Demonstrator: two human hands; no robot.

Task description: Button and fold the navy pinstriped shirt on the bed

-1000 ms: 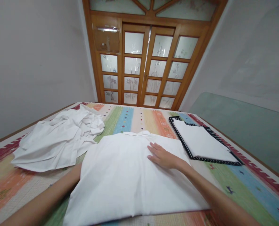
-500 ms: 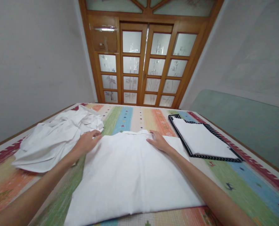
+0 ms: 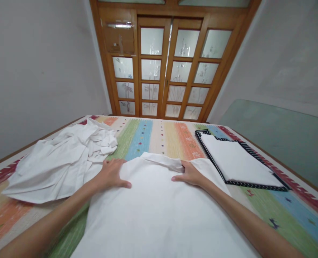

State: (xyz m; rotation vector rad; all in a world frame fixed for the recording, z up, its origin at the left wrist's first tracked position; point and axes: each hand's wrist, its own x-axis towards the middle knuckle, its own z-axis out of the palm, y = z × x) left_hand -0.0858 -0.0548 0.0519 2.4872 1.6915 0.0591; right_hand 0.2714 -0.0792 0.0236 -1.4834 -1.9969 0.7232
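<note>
A white shirt is spread flat in front of me, its collar at the far edge. My left hand rests on the shirt's upper left shoulder, thumb spread away from the fingers. At the right end of the collar, my right hand has its thumb on top and its fingers curled behind the fabric edge, holding it. The collar edge stands slightly raised beside those fingers.
A crumpled white cloth lies to the left. On the right is a folded white garment on a black patterned cloth. A striped, colourful cover lies beneath everything. Wooden glazed doors stand beyond.
My left hand has moved right onto the shirt and its thumb has spread. My right hand has taken the collar's edge. The shirt now sits closer, with its collar lifted a little.
</note>
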